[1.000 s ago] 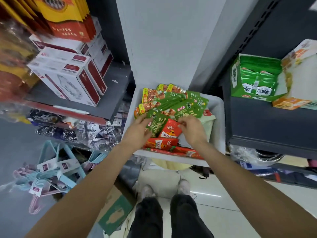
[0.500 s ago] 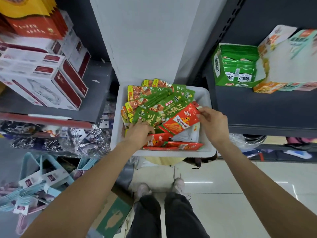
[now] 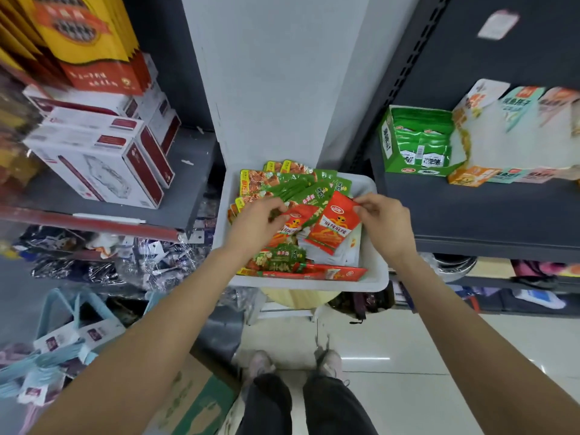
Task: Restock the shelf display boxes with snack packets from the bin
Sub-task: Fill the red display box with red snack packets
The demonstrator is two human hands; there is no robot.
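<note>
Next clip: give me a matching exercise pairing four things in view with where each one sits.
Things:
1. red snack packet
2. green display box
3. white plastic bin
4. white and maroon cartons

Places:
A. left shelf
B. between the two shelf units
C. pinched by the right hand
D. right shelf

Pairs: 1-C, 2-D, 3-B, 4-A

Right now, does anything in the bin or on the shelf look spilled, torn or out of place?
Nothing spilled or torn. The packets lie jumbled in the bin, red and green mixed. The right hand pinches a red packet; the left hand is among the others. The green box stands upright on the shelf.
</note>
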